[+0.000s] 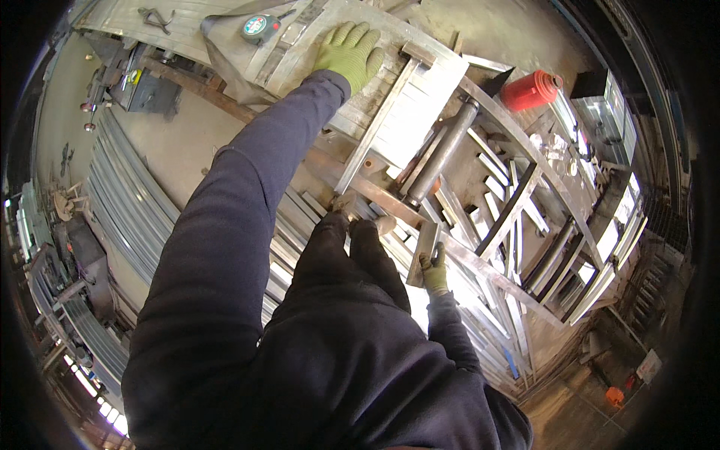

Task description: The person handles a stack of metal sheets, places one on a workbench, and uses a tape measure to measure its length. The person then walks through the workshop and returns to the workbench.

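My left hand [349, 55], in a yellow-green work glove, lies with fingers spread on the worn metal top of a bench [420, 112]. Just right of it, a T-shaped metal square [381, 120] rests across the bench top and reaches past its near edge. My right hand [434, 274], gloved alike, is lower and to the right, closed around a short, flat-sided metal piece [424, 252] beside the roller frame. The thumb lies against that piece; the other fingers are partly hidden. A tape measure [259, 28] sits beyond my left hand.
A steel roller [444, 154] spans the open frame [517, 135] on the right. Beside it stands a red cylindrical container [531, 91]. Many metal bars [501, 187] lie beneath the frame, and long metal profiles [135, 195] lie on the floor at left.
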Motion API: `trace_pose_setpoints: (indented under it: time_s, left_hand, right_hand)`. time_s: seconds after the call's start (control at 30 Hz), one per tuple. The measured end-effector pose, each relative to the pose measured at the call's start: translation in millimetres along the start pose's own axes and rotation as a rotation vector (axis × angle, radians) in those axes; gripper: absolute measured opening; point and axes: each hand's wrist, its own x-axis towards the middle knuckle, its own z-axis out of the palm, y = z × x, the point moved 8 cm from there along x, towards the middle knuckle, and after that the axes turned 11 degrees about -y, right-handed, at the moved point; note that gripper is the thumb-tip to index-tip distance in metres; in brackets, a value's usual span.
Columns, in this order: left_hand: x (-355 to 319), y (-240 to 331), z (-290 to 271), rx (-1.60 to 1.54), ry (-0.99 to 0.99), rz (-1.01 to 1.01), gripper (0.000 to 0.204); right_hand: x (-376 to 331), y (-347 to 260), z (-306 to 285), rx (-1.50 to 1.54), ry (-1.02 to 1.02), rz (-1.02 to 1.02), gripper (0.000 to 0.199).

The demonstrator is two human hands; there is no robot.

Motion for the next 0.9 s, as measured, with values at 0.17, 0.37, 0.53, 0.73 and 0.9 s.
trace_pose_setpoints:
  time_s: [0.17,0.37,0.53,0.73,0.9]
  left_hand:
    - [1.6,-1.5,6.2,0.017,-0.021,0.028,0.053]
    - [8.5,-8.5,11.0,-0.094,-0.114,0.024,0.070]
    - [6.8,6.9,-6.7,-0.283,-0.379,-0.032,0.087]
    - [-93.1,63.6,-34.9,-0.162,-0.555,-0.077,0.088]
    - [-129.6,55.4,-43.3,-0.097,-0.528,-0.029,0.070]
  right_hand:
    - [10.2,50.1,11.4,-0.123,0.058,0.039,0.087]
    - [24.6,79.7,29.7,-0.020,0.239,0.131,0.094]
    - [21.9,27.0,37.3,-0.150,0.302,0.196,0.090]
    - [13.6,-27.5,36.6,-0.377,0.283,0.335,0.080]
    - [16.9,-32.3,33.0,-0.517,0.222,0.254,0.061]
